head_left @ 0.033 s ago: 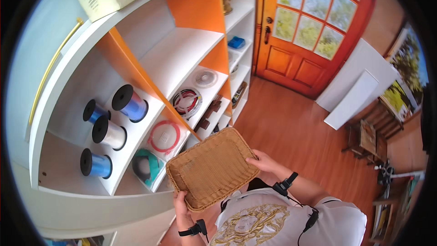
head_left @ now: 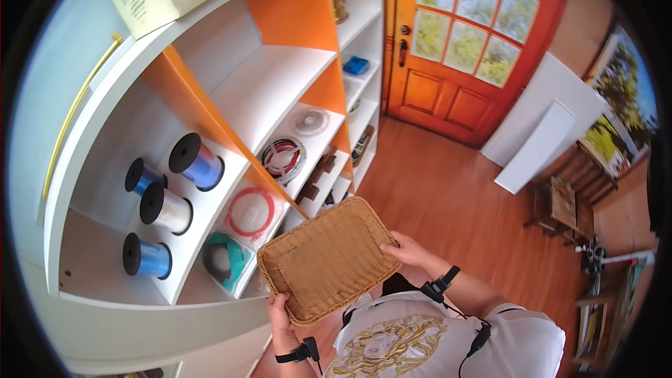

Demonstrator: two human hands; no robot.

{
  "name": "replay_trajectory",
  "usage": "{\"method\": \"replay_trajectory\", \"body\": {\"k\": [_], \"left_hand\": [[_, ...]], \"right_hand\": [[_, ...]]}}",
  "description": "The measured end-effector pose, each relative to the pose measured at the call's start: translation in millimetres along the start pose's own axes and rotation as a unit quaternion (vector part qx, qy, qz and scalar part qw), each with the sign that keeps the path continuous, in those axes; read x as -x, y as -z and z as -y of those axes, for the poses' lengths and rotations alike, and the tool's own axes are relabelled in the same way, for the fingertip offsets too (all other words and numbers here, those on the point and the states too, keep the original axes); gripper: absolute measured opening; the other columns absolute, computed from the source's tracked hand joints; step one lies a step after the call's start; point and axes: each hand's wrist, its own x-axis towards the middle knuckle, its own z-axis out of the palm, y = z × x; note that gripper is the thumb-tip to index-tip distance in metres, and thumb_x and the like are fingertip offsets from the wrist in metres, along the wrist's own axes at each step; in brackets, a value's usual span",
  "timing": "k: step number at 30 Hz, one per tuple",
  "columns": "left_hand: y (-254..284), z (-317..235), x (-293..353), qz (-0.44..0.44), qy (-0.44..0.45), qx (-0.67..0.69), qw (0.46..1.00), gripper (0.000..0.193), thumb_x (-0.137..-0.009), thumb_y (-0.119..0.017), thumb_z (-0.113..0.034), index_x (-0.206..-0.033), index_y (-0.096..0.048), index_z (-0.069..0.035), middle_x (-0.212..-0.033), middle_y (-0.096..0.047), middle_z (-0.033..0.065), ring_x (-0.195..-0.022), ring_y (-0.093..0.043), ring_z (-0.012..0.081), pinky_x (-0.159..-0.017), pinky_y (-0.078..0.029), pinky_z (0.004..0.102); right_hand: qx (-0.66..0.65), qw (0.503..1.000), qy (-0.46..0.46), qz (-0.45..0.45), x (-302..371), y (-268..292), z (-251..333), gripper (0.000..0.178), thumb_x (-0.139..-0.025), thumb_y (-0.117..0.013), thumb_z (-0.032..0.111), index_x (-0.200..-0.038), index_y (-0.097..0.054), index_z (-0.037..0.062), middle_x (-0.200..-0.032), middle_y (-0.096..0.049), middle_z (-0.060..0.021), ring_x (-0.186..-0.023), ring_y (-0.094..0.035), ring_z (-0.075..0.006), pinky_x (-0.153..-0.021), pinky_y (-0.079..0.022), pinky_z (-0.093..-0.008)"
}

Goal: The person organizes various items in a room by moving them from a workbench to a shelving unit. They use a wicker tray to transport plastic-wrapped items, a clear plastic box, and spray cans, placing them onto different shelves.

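A shallow tan wicker basket (head_left: 329,259), rectangular and with nothing in it, is held between my hands in front of my body. My left hand (head_left: 280,311) grips its near left corner, thumb over the rim. On the right short side, my right hand (head_left: 408,248) has its thumb on the rim; the other fingers are hidden underneath. Beyond the basket stands a white and orange shelf unit (head_left: 280,73). Its nearest compartment holds several spools, among them a blue spool (head_left: 147,255), a white spool (head_left: 166,208) and a larger violet-blue spool (head_left: 197,162).
Lower compartments hold a pink coil (head_left: 250,213), a teal package (head_left: 227,260) and a red-and-black wire coil (head_left: 284,159). An orange door (head_left: 448,98) stands at the far end. White panels (head_left: 535,145) lean by the right wall, near a wooden chair (head_left: 560,210). The floor (head_left: 427,175) is reddish wood.
The shelf unit and door sit slightly farther left in the view. My hands keep the same hold on the basket.
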Motion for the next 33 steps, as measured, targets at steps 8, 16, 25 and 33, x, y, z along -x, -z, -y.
{"method": "replay_trajectory", "body": {"k": [8,16,25,33], "left_hand": [[10,45,-29,0.146,0.122,-0.069,0.979,0.044,-0.077,-0.053,-0.009,-0.118,-0.058,0.005,-0.110,-0.065,0.0132,-0.097,-0.063,0.0264,-0.085,-0.050,0.0361],[-118,57,22,0.309,0.132,-0.187,0.923,0.048,-0.078,-0.054,-0.014,-0.122,-0.056,0.003,-0.111,-0.064,0.0128,-0.096,-0.063,0.0282,-0.084,-0.053,0.0399],[-223,163,89,0.429,0.172,-0.219,0.860,0.050,-0.075,-0.057,-0.015,-0.121,-0.056,0.005,-0.109,-0.064,0.0156,-0.094,-0.064,0.0309,-0.080,-0.055,0.0413],[-283,267,224,0.481,0.217,-0.282,0.801,0.047,-0.078,-0.056,-0.016,-0.120,-0.057,0.004,-0.110,-0.064,0.0155,-0.097,-0.064,0.0311,-0.082,-0.054,0.0429]], "right_hand": [[-0.122,0.978,-0.059,-0.157,139,-18,-49,0.044,-0.093,-0.063,0.023,-0.129,-0.053,-0.0006,-0.118,-0.064,-0.0125,-0.109,-0.059,-0.0189,-0.095,-0.046,-0.0319],[-0.108,0.935,-0.031,-0.335,259,3,-105,0.049,-0.092,-0.064,0.033,-0.128,-0.054,0.0009,-0.115,-0.065,-0.0131,-0.106,-0.060,-0.0196,-0.093,-0.047,-0.0332],[-0.137,0.880,-0.028,-0.453,402,45,-165,0.050,-0.092,-0.063,0.036,-0.128,-0.055,0.0038,-0.113,-0.066,-0.0123,-0.104,-0.061,-0.0207,-0.091,-0.047,-0.0345],[-0.168,0.805,-0.085,-0.563,550,73,-213,0.050,-0.090,-0.064,0.038,-0.125,-0.057,0.0037,-0.110,-0.067,-0.0129,-0.100,-0.062,-0.0210,-0.086,-0.050,-0.0349]]}}
